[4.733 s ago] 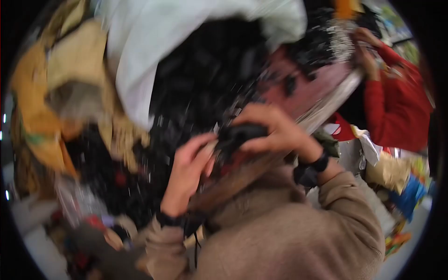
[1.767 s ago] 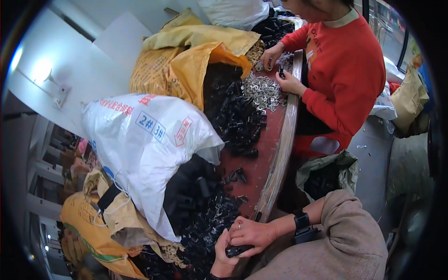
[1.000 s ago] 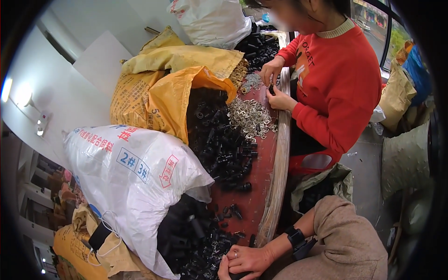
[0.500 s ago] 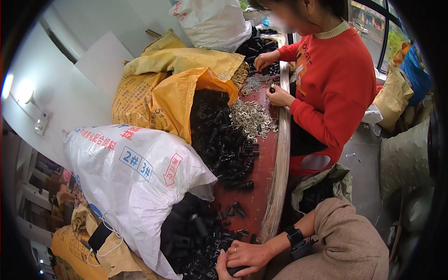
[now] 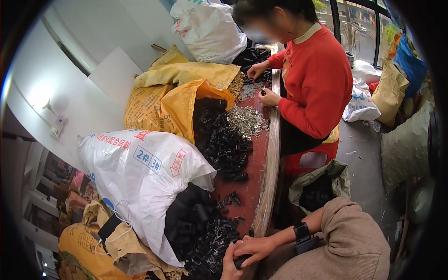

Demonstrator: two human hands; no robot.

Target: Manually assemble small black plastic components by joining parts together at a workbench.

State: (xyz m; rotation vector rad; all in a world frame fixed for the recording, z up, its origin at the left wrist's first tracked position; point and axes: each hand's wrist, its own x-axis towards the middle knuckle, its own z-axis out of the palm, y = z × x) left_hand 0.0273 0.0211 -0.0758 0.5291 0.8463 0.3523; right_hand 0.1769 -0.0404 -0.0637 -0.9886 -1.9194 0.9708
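At the bottom edge of the view, my left hand (image 5: pixel 229 267) and my right hand (image 5: pixel 254 247) come together beside the heap. Between them is a black tubular part (image 5: pixel 240 261), mostly covered by my fingers. Both hands are closed on it, and its far end is hidden. Just left of them lies a heap of black plastic parts (image 5: pixel 198 231) with small metal bits mixed in. A few loose black pieces (image 5: pixel 234 198) rest on the red tabletop (image 5: pixel 254 189) beyond my hands.
A white woven sack (image 5: pixel 135 172) and an orange sack (image 5: pixel 179 109) lie along the table's left side. Farther off are silvery metal hooks (image 5: pixel 247 121). A co-worker in a red sweater (image 5: pixel 322 79) handles small parts. An open sack (image 5: pixel 322 186) stands right of the table.
The view has shifted slightly, so the table and sacks sit differently. My hands stay together on the black part, turned a little. The co-worker's hands remain over the small parts.
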